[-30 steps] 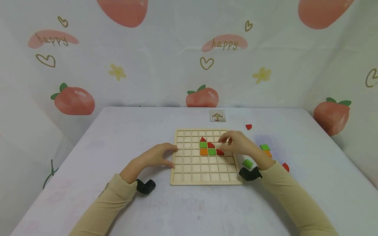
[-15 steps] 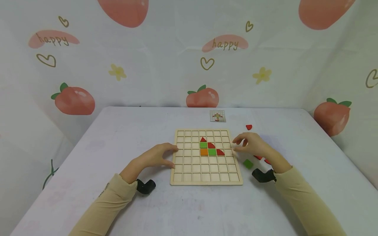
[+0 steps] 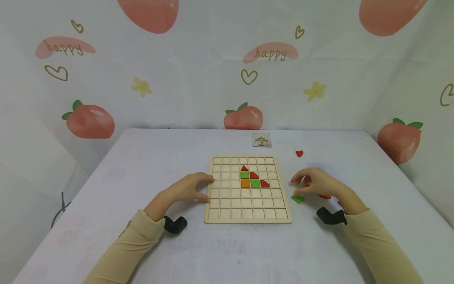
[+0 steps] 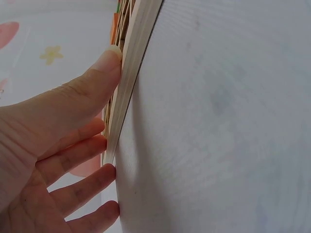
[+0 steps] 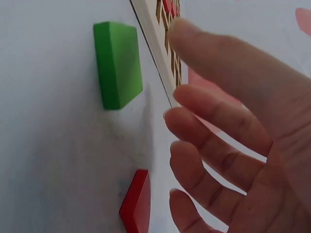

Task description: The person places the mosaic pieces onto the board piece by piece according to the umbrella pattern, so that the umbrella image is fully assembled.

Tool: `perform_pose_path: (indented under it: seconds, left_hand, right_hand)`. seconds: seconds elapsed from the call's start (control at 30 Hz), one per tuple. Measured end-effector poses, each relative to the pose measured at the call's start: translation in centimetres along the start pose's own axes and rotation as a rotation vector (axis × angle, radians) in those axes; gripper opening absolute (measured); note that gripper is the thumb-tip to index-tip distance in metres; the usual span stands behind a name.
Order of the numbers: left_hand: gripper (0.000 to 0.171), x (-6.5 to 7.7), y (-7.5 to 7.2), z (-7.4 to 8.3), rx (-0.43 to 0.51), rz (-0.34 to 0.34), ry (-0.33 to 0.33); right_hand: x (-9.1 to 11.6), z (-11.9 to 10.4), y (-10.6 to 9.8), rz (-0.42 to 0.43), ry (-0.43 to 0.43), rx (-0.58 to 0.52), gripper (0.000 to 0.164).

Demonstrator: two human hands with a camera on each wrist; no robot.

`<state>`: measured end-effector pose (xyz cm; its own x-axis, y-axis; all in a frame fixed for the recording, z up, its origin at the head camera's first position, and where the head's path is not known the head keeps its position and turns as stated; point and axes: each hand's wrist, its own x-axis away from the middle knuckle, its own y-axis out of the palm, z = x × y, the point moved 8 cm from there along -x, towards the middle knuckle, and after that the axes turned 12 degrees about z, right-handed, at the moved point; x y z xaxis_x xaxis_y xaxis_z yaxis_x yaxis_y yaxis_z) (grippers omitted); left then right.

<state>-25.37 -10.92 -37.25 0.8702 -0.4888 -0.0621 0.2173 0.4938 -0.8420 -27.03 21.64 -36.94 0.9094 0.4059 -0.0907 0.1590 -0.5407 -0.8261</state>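
A wooden grid board (image 3: 230,203) lies on the table. In its cells sit a red triangle (image 3: 244,168), a green square (image 3: 244,174), an orange square (image 3: 245,183), another green square (image 3: 255,183) and two red quarter-circles (image 3: 265,184). My left hand (image 3: 188,187) rests at the board's left edge, thumb and fingertips against the rim in the left wrist view. Right of the board, my right hand (image 3: 315,182) hovers with loosely bent fingers and nothing between them. Beneath and beside it lie a loose green square block (image 5: 119,65) and a red block (image 5: 138,204).
A small pattern card (image 3: 261,140) lies behind the board. One more red piece (image 3: 299,153) is at the back right. Other loose pieces are partly hidden by the right hand and wrist. A patterned cloth (image 3: 191,79) hangs behind the table.
My right hand has drawn back from over the board to the right and toward me, above the loose pieces. The red quarter-circle formerly by its fingers stays in its cell. My left hand keeps still.
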Motion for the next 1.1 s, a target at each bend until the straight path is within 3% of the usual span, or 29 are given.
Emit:
perform_pose_path:
  seconds: [0.2,0.43,0.7,1.1]
  left_hand:
    - [0.061,0.0,0.0,0.1,0.009,-0.001,-0.002]
    - [0.062,0.0,0.1,-0.1,0.008,0.000,0.001]
    - [0.062,0.0,0.1,0.0,0.006,0.003,0.004]
    - [0.062,-0.1,0.0,-0.1,0.003,0.008,0.009]
  right_hand:
    - [0.8,0.4,0.1,-0.059,0.016,-0.014,0.039]
    - [1.3,0.2,0.5,-0.120,-0.022,-0.032,0.039]
    - [1.5,0.3,0.6,-0.135,-0.054,-0.011,0.035]
    - [1.5,0.0,0.8,-0.156,-0.078,-0.088,0.025]
